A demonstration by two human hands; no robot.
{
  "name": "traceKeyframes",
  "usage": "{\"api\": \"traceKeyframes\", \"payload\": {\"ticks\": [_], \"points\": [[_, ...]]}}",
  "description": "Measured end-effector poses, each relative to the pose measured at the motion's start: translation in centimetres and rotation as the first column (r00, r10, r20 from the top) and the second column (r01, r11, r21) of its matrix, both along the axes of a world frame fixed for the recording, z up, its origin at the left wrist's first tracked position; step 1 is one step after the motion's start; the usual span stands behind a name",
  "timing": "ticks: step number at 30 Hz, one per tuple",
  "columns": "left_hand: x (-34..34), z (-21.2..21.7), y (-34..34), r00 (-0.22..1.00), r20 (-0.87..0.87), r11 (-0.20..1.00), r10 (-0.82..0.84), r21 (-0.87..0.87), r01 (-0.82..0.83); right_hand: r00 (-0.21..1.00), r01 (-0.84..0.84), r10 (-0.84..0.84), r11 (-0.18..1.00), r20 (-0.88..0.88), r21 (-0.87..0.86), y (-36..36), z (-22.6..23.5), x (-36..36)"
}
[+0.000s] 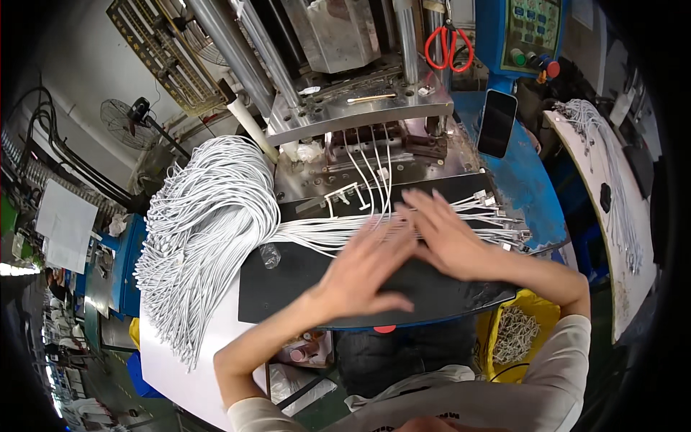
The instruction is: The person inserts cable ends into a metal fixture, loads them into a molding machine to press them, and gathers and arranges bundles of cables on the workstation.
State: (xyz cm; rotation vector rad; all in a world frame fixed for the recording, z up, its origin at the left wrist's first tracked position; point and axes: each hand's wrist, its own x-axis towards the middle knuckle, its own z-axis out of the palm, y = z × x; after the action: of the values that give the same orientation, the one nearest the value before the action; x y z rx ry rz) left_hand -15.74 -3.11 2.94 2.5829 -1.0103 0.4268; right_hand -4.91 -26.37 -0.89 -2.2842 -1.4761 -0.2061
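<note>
A thick bundle of white cables (302, 232) lies across the black work surface (288, 288), its metal-tipped connectors (504, 234) fanned out at the right. My left hand (371, 270) is over the near side of the bundle, fingers stretched and thumb apart, slightly blurred. Beside it my right hand (453, 241) rests flat across the cables just left of the connectors, its fingers extended. The hands hide the cables beneath them. Several white cables (378, 169) run from the press mould (360, 144) down toward the bundle. A white plastic sprue (345, 198) lies behind my left hand.
The cables' long coil (209, 209) heaps at the left. Above the mould sits a steel press plate (360, 115) with a cotton swab (372, 98). Red-handled scissors (449, 49), a phone (497, 124) and a button panel (531, 32) are at right. A yellow bin (543, 306) holds white scraps.
</note>
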Motion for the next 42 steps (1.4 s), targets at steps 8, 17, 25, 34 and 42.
{"api": "traceKeyframes", "payload": {"ticks": [8,17,25,34,42], "points": [[-19.1,-11.9,4.8,0.138,-0.990,0.290,0.039,-0.121,-0.949,0.998,0.067,-0.062,0.911,0.025,-0.407,-9.0,0.8,-8.6],[-18.7,-12.8,6.3,-0.085,-0.963,0.254,-0.257,0.018,-0.967,0.994,0.096,-0.071,0.939,0.088,-0.330,-8.7,-0.1,-8.7],[-19.0,-12.2,6.2,-0.107,-0.949,0.235,-0.296,0.037,-0.971,0.995,0.090,-0.077,0.948,0.057,-0.306,-8.5,0.8,-8.9],[-18.2,-10.4,5.1,-0.091,-0.947,0.285,-0.309,-0.001,-0.959,0.987,-0.029,-0.008,0.972,-0.159,-0.231,-7.7,4.9,-8.3],[-12.0,-3.3,-3.6,0.174,-0.919,0.813,-0.354,-0.395,-0.428,-0.032,0.234,0.087,0.969,-0.996,0.077,1.4,6.0,4.0]]}}
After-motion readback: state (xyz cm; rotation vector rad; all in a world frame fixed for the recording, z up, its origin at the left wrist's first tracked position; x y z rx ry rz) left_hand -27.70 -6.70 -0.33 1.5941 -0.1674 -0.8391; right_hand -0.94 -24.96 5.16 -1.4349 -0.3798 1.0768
